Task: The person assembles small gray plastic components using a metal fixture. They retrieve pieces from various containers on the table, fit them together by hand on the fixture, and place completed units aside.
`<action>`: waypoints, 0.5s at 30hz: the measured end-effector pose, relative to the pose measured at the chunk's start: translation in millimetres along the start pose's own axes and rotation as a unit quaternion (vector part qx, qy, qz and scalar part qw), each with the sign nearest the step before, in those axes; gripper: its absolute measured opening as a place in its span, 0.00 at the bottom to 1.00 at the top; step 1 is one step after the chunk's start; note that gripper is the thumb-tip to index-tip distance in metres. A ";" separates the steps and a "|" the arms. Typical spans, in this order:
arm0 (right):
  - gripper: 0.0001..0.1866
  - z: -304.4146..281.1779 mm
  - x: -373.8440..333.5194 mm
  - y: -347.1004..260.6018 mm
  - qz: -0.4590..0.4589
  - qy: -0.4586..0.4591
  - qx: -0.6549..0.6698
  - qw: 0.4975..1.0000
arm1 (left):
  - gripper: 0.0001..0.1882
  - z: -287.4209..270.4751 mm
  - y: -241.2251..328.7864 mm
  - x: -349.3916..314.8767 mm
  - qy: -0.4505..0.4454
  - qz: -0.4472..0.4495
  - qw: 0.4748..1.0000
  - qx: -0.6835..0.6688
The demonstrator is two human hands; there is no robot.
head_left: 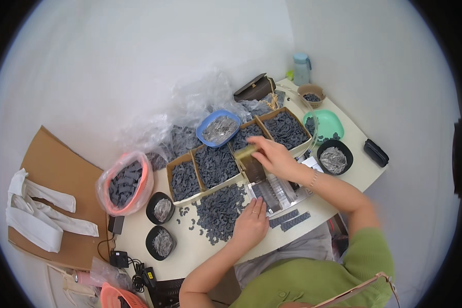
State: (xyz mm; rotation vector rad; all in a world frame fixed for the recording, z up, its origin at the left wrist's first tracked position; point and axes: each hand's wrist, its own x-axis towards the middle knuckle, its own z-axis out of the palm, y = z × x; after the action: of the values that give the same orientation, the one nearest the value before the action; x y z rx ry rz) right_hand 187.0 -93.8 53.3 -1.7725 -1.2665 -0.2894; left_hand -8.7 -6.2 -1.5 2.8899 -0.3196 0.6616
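My right hand (276, 156) grips the upper edge of a see-through brownish plate (252, 168), tilted up over a metal and clear-plastic fixture (278, 192). The plate's exact kind I cannot make out. My left hand (251, 222) lies with fingers stretched out on the fixture's near left edge, beside a dark strip in it. Left of that hand spreads a loose heap of small dark grey curved parts (218, 208). Two dark toothed strips (295, 220) lie on the table just right of my left hand.
Behind the heap stands a divided cardboard box (206, 189) of dark parts. A blue tray (200, 134) and black bowls (348, 160) hold metal pins. A green tray (336, 123) is at the back right, a pink basket (122, 209) at the left, cables (138, 272) near the front left.
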 end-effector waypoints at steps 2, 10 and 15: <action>0.22 18.2 12.7 21.2 0.053 -0.032 0.030 0.998 | 0.17 -0.5 7.2 11.0 -0.004 0.001 0.999 0.054; 0.08 -74.3 4.1 -16.3 -0.029 0.023 0.168 0.985 | 0.07 1.3 14.0 28.9 -0.113 0.031 0.979 0.169; 0.17 -151.9 -36.8 -109.9 -0.299 -0.164 0.697 0.630 | 0.05 -1.3 -1.1 26.3 -0.122 -0.002 0.987 0.103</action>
State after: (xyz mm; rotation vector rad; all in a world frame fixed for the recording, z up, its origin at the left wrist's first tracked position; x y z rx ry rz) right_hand 123.1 -228.0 173.5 -0.0024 -1.5680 0.6002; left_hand 14.2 -9.4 11.3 3.1759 -0.2901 0.3570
